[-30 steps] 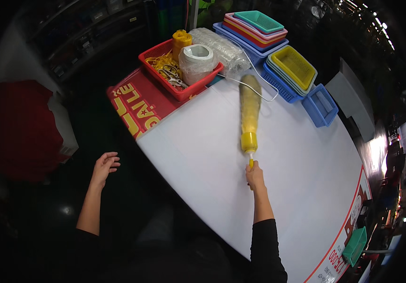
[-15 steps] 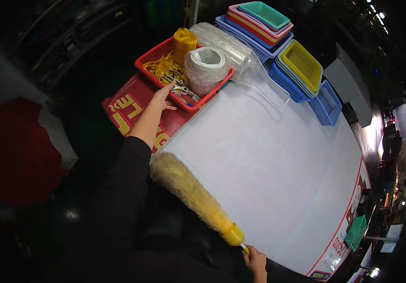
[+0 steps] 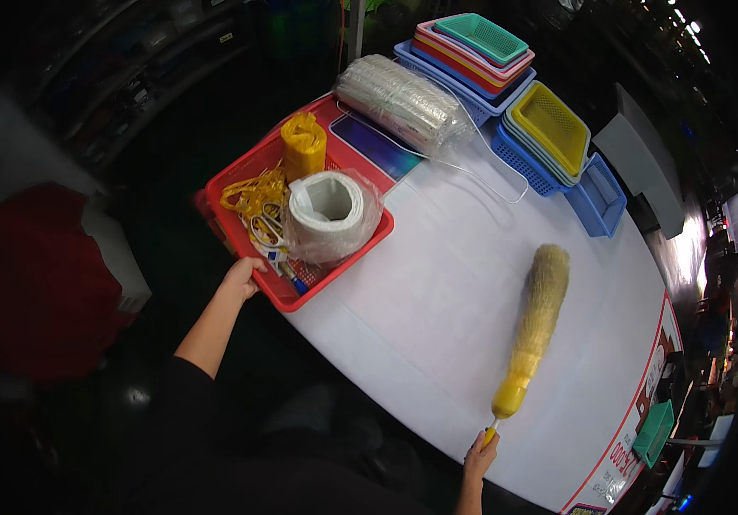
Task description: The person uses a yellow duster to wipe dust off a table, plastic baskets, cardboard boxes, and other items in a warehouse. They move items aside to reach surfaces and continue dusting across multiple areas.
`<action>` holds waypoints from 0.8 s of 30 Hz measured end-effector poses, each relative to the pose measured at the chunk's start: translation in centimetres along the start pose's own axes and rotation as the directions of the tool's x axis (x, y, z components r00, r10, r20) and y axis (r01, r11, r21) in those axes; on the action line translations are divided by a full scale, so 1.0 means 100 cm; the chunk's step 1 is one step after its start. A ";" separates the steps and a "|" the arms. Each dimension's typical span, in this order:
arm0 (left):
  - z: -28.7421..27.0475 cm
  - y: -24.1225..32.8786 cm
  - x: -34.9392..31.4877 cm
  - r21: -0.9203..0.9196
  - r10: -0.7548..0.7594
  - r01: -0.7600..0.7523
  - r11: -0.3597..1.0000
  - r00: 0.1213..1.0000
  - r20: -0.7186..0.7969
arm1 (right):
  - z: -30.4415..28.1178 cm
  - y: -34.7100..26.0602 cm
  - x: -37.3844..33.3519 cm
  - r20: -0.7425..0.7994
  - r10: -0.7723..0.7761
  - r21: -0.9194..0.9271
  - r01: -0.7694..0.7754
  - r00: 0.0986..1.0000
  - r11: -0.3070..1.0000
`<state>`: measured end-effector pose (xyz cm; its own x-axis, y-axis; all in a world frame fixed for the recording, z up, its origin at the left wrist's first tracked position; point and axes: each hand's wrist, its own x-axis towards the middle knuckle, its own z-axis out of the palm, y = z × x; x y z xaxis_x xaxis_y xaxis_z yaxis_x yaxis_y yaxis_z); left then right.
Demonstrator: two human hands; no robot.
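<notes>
My left hand (image 3: 243,277) is closed on the near left rim of a red plastic basket (image 3: 286,298) at the table's left edge. Inside the basket stand a yellow roll (image 3: 304,148) and a white roll (image 3: 307,213) wrapped in clear plastic. Tangled yellow strips (image 3: 251,196) and scissors (image 3: 264,228), partly covered, lie beside them. My right hand (image 3: 479,455) grips the handle of a fluffy yellow duster (image 3: 538,309), its greyish tip pointing away from me over the white tabletop (image 3: 420,343).
Clear-wrapped packs (image 3: 399,99) lie behind the basket, with a white cord (image 3: 463,167) looping over the table. Stacked coloured baskets (image 3: 480,39), yellow and blue ones (image 3: 549,129) among them, line the far side. A green basket (image 3: 654,433) sits at the right edge.
The red basket has come nearer and to the left, and my left hand now grips its rim. The duster has swung from the near left edge to over the table, pointing away.
</notes>
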<state>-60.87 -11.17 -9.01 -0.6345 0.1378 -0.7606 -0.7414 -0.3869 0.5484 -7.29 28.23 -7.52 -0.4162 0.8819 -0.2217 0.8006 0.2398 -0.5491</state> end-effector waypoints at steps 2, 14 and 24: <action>-0.043 -0.023 -0.053 0.020 0.031 -0.031 0.999 0.999 -0.011 | 0.021 -0.034 0.027 0.008 -0.138 -0.068 0.139 0.990 0.988; -0.194 -0.150 -0.335 -0.108 0.219 -0.279 0.954 0.898 -0.381 | 0.148 -0.273 0.081 0.635 -0.687 0.094 0.848 0.353 0.522; -0.213 -0.222 -0.424 -0.373 0.054 -0.324 0.869 0.812 -0.581 | 0.263 -0.383 0.092 0.698 -0.556 -0.070 0.816 0.451 0.574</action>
<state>-12.88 -27.82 3.64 -0.4284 -0.4381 -0.7903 -0.3574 -0.7211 0.5935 -53.14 16.44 -9.72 -0.9339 -0.0185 -0.3571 0.1507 0.8853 -0.4400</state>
